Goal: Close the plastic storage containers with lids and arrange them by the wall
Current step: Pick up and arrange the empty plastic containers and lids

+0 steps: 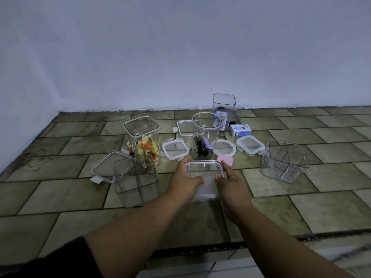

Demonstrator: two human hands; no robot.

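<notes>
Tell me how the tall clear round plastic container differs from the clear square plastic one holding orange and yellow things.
The tall clear round plastic container has a circular mouth; the clear square plastic container has a square one with rounded corners. The round one holds dark and purple items, the square one orange, yellow and white. Both stand upright, clear, without lids.

Clear sq container upright, centre floor; five other containers open; five lids flat btwn them.

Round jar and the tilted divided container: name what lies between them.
Head view: a round lid, a square clip lid and a pink paper slip.
</notes>
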